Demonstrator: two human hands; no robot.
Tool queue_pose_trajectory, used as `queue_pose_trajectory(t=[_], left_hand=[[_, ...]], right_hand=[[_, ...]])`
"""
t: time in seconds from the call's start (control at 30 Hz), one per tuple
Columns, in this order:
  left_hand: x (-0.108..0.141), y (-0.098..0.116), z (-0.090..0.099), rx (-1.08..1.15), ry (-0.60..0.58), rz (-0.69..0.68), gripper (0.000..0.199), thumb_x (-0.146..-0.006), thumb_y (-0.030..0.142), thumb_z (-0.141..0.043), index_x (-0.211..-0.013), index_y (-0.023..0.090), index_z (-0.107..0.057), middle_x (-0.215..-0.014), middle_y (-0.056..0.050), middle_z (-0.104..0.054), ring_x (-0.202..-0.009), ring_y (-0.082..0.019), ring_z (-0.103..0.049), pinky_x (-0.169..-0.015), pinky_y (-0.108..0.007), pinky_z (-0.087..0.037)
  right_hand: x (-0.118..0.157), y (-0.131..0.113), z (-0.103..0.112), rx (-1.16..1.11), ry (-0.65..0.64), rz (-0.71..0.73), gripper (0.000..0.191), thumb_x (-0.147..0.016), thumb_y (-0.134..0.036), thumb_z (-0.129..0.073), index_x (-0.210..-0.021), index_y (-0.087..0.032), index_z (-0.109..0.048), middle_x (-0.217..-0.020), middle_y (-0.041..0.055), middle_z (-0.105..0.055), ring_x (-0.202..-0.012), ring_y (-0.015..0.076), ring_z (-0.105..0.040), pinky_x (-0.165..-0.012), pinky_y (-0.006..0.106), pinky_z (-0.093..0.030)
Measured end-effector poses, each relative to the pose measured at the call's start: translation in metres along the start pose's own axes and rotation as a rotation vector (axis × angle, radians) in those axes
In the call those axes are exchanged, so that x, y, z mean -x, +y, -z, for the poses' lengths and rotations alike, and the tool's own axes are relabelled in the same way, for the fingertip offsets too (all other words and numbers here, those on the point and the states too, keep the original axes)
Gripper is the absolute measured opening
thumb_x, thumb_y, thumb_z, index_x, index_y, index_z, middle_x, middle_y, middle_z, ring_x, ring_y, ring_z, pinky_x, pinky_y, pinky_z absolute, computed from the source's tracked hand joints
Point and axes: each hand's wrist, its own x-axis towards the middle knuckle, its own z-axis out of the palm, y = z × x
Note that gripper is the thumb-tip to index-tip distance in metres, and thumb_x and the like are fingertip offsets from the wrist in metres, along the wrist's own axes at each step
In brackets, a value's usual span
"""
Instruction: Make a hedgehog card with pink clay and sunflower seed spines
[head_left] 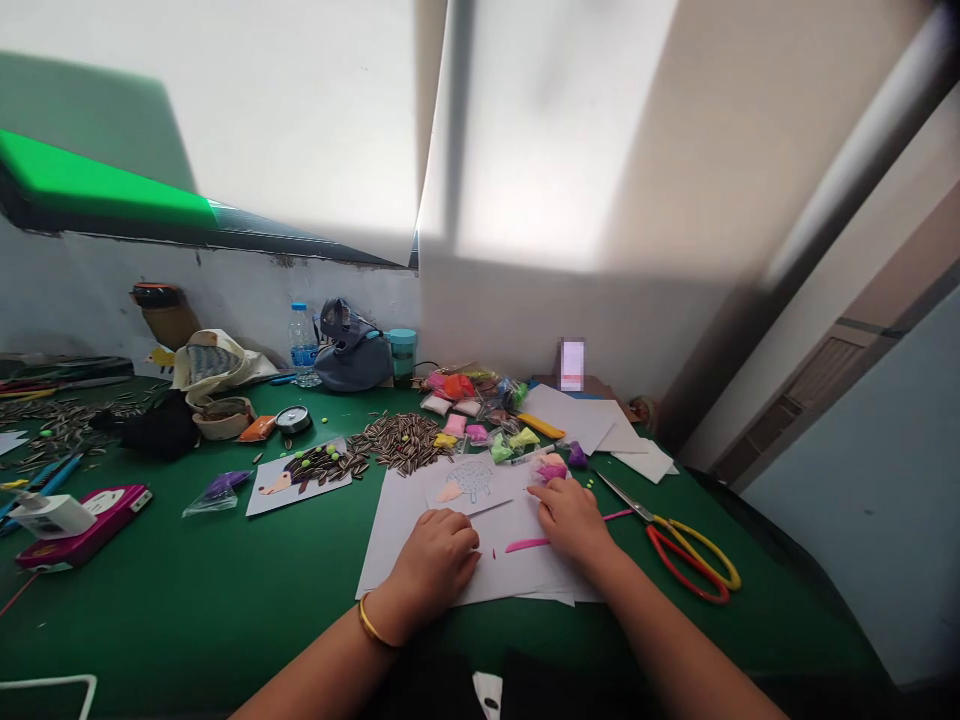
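A hedgehog drawing (471,482) with a peach-coloured snout lies on white sheets (386,545) in front of me. My left hand (439,550) rests on the paper below it, fingers curled together; whatever they may hold is hidden. My right hand (574,518) lies to the right of the drawing, index finger stretched out and the others partly bent. A pink modelling tool (529,545) passes beneath this hand and shows on both sides. Just beyond the fingers is pink clay (551,468) in clear wrap. One small dark pink piece (493,553) lies between my hands.
Scissors (675,535) lie open at the right. Sunflower seeds (405,442) are heaped behind the paper, beside a seed-covered hedgehog card (300,475). Clay packets (457,395), a yellow cutter (541,426), a water bottle (302,345) and a phone (572,365) stand or lie farther back.
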Motion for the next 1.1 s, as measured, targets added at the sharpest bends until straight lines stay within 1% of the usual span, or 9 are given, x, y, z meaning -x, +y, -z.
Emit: queue_pose_trajectory(t=[0.1, 0.2, 0.33, 0.53, 0.67, 0.8, 0.93, 1.0, 1.1], left_hand=[[0.0, 0.0, 0.001, -0.005, 0.007, 0.01, 0.004, -0.085, 0.017, -0.06, -0.084, 0.02, -0.063, -0.092, -0.003, -0.066, -0.089, -0.022, -0.058, -0.081, -0.038, -0.041], [0.0, -0.001, 0.002, -0.017, 0.015, 0.012, 0.005, -0.085, 0.017, -0.06, -0.082, 0.02, -0.064, -0.091, -0.004, -0.066, -0.088, -0.021, -0.059, -0.081, -0.038, -0.042], [-0.001, -0.004, 0.001, -0.026, 0.045, 0.037, 0.007, -0.085, 0.017, -0.059, -0.081, 0.02, -0.064, -0.09, -0.004, -0.066, -0.088, -0.022, -0.059, -0.081, -0.038, -0.042], [-0.002, -0.011, 0.001, -0.012, 0.114, 0.082, 0.011, -0.087, 0.016, -0.056, -0.082, 0.021, -0.066, -0.088, -0.004, -0.066, -0.087, -0.022, -0.06, -0.08, -0.037, -0.043], [-0.003, -0.017, 0.007, 0.017, 0.184, 0.077, 0.014, -0.088, 0.016, -0.055, -0.083, 0.021, -0.067, -0.088, -0.004, -0.067, -0.085, -0.022, -0.061, -0.079, -0.036, -0.043], [-0.011, -0.027, 0.022, 0.045, 0.287, 0.119, 0.013, -0.088, 0.018, -0.056, -0.084, 0.022, -0.067, -0.091, -0.005, -0.067, -0.086, -0.021, -0.061, -0.078, -0.035, -0.045], [-0.024, -0.043, 0.037, 0.004, 0.313, 0.201, 0.015, -0.091, 0.02, -0.053, -0.087, 0.021, -0.067, -0.094, -0.005, -0.068, -0.088, -0.021, -0.062, -0.079, -0.034, -0.046], [-0.027, -0.052, 0.038, -0.036, 0.29, 0.241, 0.015, -0.091, 0.02, -0.053, -0.09, 0.021, -0.067, -0.096, -0.005, -0.068, -0.09, -0.022, -0.063, -0.081, -0.035, -0.046], [-0.026, -0.062, 0.031, -0.056, 0.265, 0.284, 0.014, -0.089, 0.019, -0.055, -0.096, 0.021, -0.067, -0.102, -0.006, -0.069, -0.095, -0.023, -0.064, -0.085, -0.036, -0.047]], right_hand=[[-0.007, -0.004, -0.001, 0.078, -0.043, 0.019, 0.041, -0.086, -0.016, -0.05, -0.121, -0.029, -0.067, -0.103, 0.0071, -0.065, -0.101, 0.0242, -0.054, -0.083, 0.035, -0.034], [-0.006, -0.006, 0.0, 0.122, -0.066, 0.048, 0.04, -0.085, -0.016, -0.052, -0.12, -0.03, -0.067, -0.103, 0.0073, -0.064, -0.101, 0.0247, -0.052, -0.083, 0.036, -0.032], [-0.001, -0.004, 0.002, 0.163, -0.029, 0.095, 0.032, -0.086, -0.018, -0.053, -0.109, -0.033, -0.071, -0.098, 0.0055, -0.063, -0.098, 0.0242, -0.051, -0.083, 0.037, -0.03], [-0.003, -0.004, 0.0, 0.174, -0.014, 0.107, 0.036, -0.085, -0.018, -0.056, -0.116, -0.032, -0.068, -0.1, 0.0063, -0.063, -0.099, 0.0244, -0.051, -0.082, 0.036, -0.03], [-0.003, -0.004, 0.0, 0.15, -0.001, 0.117, 0.029, -0.087, -0.018, -0.054, -0.105, -0.033, -0.072, -0.097, 0.0052, -0.064, -0.098, 0.0235, -0.052, -0.082, 0.036, -0.03], [-0.003, 0.0, 0.0, 0.064, 0.041, 0.084, 0.031, -0.086, -0.015, -0.052, -0.105, -0.03, -0.072, -0.1, 0.0048, -0.065, -0.101, 0.0225, -0.052, -0.084, 0.035, -0.031], [-0.005, 0.001, -0.005, 0.012, 0.061, 0.054, 0.034, -0.085, -0.013, -0.05, -0.108, -0.028, -0.071, -0.102, 0.0048, -0.066, -0.104, 0.0219, -0.052, -0.087, 0.035, -0.032], [-0.006, 0.001, -0.007, 0.018, 0.045, 0.056, 0.036, -0.084, -0.013, -0.052, -0.11, -0.029, -0.071, -0.101, 0.0045, -0.066, -0.102, 0.022, -0.053, -0.086, 0.035, -0.032], [-0.005, 0.0, -0.008, 0.031, 0.031, 0.079, 0.037, -0.083, -0.013, -0.054, -0.11, -0.03, -0.072, -0.098, 0.0042, -0.065, -0.099, 0.0218, -0.053, -0.084, 0.035, -0.032]])
